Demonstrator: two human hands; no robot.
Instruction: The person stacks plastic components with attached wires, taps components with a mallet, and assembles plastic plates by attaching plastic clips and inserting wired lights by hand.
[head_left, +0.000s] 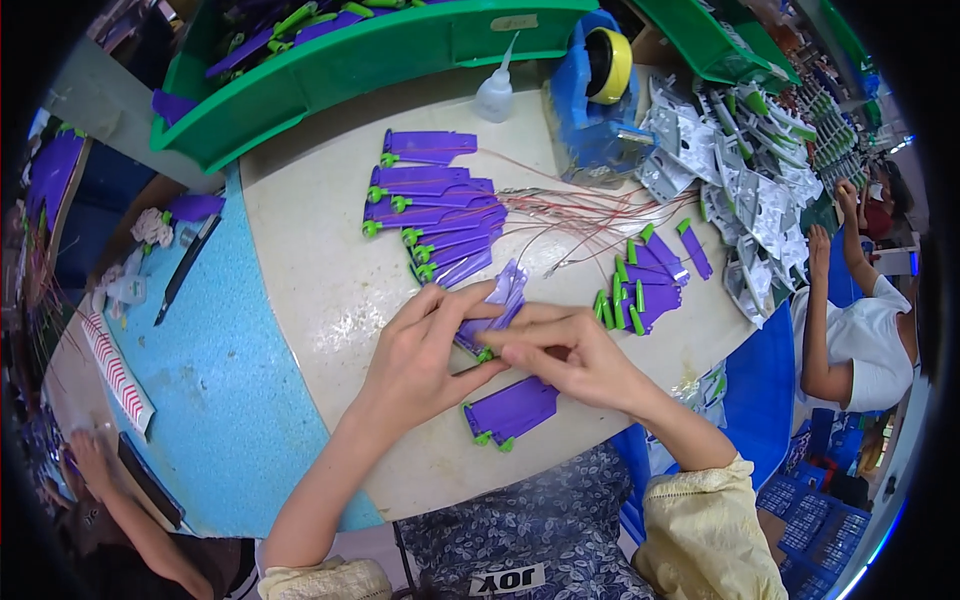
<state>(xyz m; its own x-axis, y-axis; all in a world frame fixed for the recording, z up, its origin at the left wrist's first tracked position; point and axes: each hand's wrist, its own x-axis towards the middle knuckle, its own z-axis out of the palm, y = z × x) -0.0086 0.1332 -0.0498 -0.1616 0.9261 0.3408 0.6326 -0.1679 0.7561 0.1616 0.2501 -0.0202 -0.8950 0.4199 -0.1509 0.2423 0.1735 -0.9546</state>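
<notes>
Between my two hands is a purple plastic piece [509, 288] with a green end, tilted above the pale tabletop. My left hand [425, 340] closes around its left side, fingers bent over it. From the right, my right hand [575, 355] pinches at the lower end near the green part. Fingers cover much of the piece. Just below my hands lies a pair of purple pieces [515, 408] with green knobs. Beyond them is a row of purple pieces [430, 195] with green knobs and thin red wires [590, 210]. More purple pieces with green tips [650, 285] lie to the right.
A green bin [380, 65] spans the far edge. A white squeeze bottle [495, 92] and a blue tape dispenser [595, 110] stand before it. Grey parts [735, 170] are heaped at right. A black-handled knife [188, 268] lies on the blue mat [235, 400]. Other people work at both sides.
</notes>
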